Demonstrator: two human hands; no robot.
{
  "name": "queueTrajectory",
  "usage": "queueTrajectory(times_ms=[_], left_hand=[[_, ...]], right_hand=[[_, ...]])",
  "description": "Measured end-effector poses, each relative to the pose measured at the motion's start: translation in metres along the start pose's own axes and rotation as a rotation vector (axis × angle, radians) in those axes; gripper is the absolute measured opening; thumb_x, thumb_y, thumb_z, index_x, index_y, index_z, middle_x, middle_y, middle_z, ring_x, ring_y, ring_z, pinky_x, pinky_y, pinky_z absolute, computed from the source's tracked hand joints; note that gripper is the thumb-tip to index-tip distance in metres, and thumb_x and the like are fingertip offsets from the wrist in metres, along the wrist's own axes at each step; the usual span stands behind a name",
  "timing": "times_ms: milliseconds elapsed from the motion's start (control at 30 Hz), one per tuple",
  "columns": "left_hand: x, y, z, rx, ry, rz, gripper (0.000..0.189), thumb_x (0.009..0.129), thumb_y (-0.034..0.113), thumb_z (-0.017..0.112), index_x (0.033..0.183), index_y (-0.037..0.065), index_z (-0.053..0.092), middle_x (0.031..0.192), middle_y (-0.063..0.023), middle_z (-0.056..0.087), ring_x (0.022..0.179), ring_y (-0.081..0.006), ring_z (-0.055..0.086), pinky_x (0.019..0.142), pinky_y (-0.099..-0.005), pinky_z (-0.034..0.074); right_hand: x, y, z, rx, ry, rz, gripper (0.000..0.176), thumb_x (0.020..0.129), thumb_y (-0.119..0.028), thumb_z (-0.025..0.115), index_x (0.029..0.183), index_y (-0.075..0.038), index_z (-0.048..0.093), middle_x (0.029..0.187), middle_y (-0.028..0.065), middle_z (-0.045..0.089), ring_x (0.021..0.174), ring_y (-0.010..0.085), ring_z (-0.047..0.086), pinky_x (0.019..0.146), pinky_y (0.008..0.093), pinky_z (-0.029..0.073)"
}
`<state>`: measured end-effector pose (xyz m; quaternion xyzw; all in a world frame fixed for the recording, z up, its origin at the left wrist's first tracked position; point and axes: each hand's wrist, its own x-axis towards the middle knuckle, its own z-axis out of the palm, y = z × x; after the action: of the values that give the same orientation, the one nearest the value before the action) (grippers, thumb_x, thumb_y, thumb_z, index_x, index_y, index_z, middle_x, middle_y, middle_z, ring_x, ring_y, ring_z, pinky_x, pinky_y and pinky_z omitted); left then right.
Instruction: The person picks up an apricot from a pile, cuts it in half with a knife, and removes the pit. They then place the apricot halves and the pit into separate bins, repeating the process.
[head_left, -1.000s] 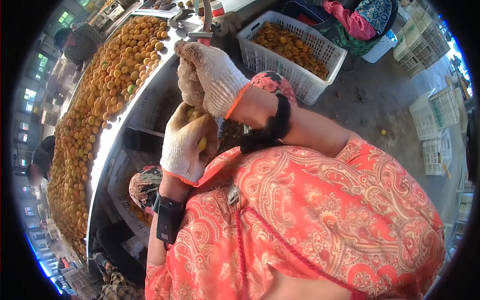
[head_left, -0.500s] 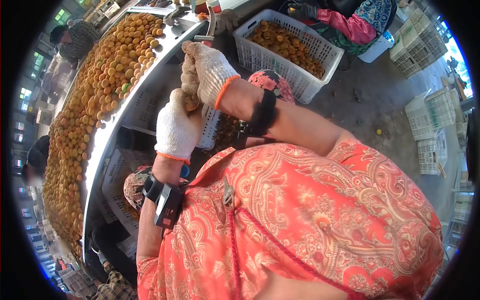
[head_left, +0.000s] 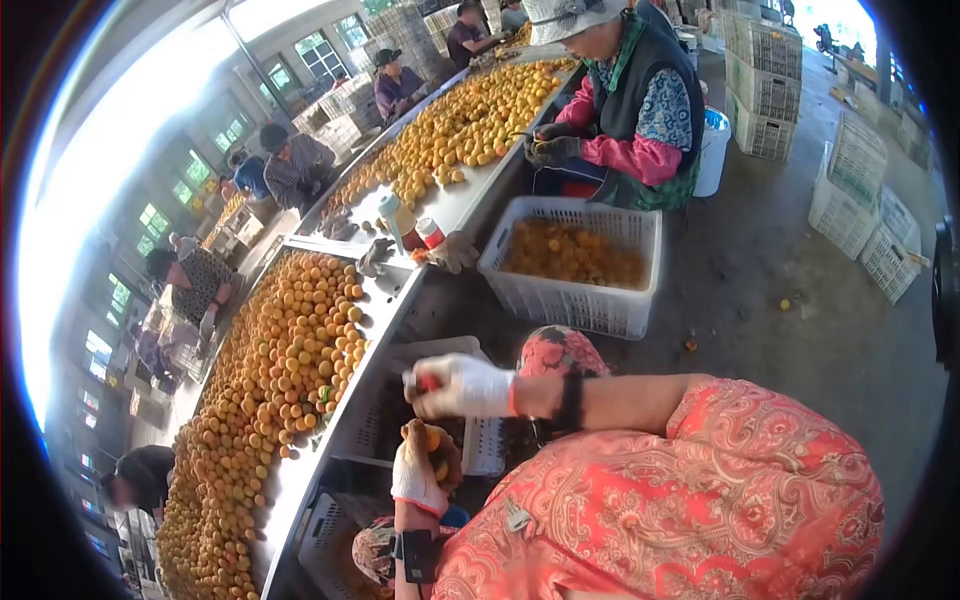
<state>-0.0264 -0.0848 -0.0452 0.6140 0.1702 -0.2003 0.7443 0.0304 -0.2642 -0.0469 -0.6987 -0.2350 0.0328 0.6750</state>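
Observation:
My left hand (head_left: 420, 476), in a white knit glove with brown-stained fingers, is closed around an orange apricot (head_left: 434, 440). Just above it, my right hand (head_left: 462, 388) is also gloved and closed. Something small and red shows at its fingers, too blurred to name. The two hands are slightly apart, in front of a pale plastic crate (head_left: 488, 440) below the table edge. Whole apricots (head_left: 290, 350) lie heaped on the metal table (head_left: 372, 378) to the left of my hands.
A white crate (head_left: 570, 300) of apricot pieces stands ahead. Beyond it, a co-worker (head_left: 650, 110) handles fruit in dark gloves. Bottles (head_left: 400, 222), a red-and-white can (head_left: 429, 233) and dark gloves (head_left: 455, 252) lie at the table's end. Stacked crates (head_left: 765, 85) stand right.
The view has lifted and shifted, showing more of the hall. My hands, close together before, have separated; my right hand has moved off the left one. The apricot in my left hand shows more clearly.

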Motion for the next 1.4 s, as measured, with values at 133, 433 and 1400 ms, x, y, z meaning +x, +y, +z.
queueTrajectory(times_ms=[133,433,1400], left_hand=[[-0.013,0.004,0.008,-0.018,-0.024,-0.053,0.051,0.099,0.059,0.046,0.106,0.011,0.059,0.085,-0.0055,0.064,0.068,-0.0132,0.062,0.052,-0.0207,0.051],[-0.02,0.011,0.003,-0.156,-0.084,-0.04,0.036,0.1,0.043,0.05,0.114,0.01,0.058,0.09,-0.0034,0.064,0.067,-0.0125,0.063,0.051,-0.0194,0.052],[0.001,0.024,-0.046,-0.65,-0.378,0.238,0.073,0.098,0.06,0.042,0.133,-0.004,0.049,0.119,-0.0198,0.059,0.104,-0.0345,0.061,0.077,-0.0415,0.057]], right_hand=[[-0.018,0.0,0.008,-0.027,-0.264,0.098,0.034,0.084,-0.018,0.07,0.114,-0.006,0.061,0.096,0.009,0.068,0.095,0.0185,0.063,0.085,0.0343,0.05],[-0.024,-0.002,0.018,-0.116,-0.144,0.05,0.027,0.082,-0.02,0.068,0.1,-0.001,0.062,0.087,0.0157,0.068,0.086,0.0267,0.067,0.076,0.0399,0.05],[-0.003,0.005,0.018,0.019,0.038,0.215,0.019,0.089,-0.018,0.07,0.091,0.001,0.067,0.073,0.0021,0.064,0.07,0.007,0.057,0.065,0.0283,0.049]])
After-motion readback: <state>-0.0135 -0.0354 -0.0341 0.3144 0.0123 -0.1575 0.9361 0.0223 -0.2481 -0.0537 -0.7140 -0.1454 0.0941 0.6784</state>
